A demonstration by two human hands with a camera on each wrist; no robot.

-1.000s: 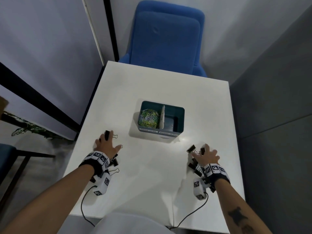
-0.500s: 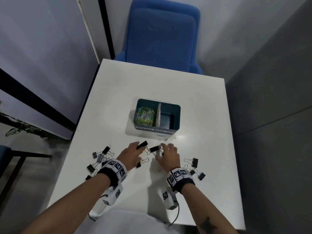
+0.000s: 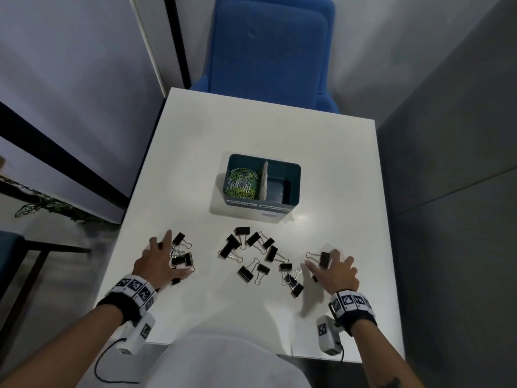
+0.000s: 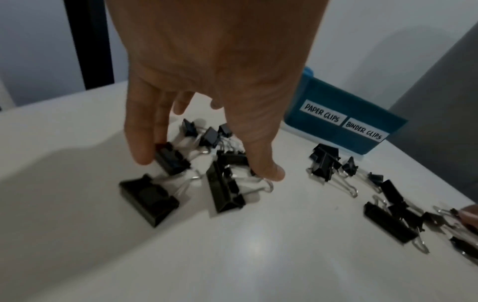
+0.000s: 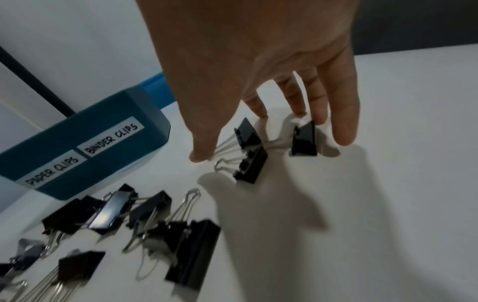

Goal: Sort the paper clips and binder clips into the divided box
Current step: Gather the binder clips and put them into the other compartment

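- Nearest the front edge of the worktop (image 3: 195,130), both hands are spread over clips: the left hand (image 3: 156,261) sits toward the left edge, fingers extended and touching a small cluster of binder clips (image 4: 170,159) without closing on any; the right hand (image 3: 338,271), toward the right edge, has straight fingers resting over a few more clips (image 5: 250,163), nothing pinched (as far as the wrist views show).
- Between the hands, a middle heap of binder clips (image 3: 260,256) lies loose on the worktop, none yet moved.
- Farther back, near the worktop's centre, stands the divided box (image 3: 296,191). Its left compartment, labelled for paper clips, holds a pile of coloured paper clips (image 3: 242,183); its right compartment, labelled for binder clips, looks empty.
- Judged from this, the paper clip half is done (no loose paper clips show on the worktop), and the whole binder clip half remains: gather the three groups and drop them in the right compartment.
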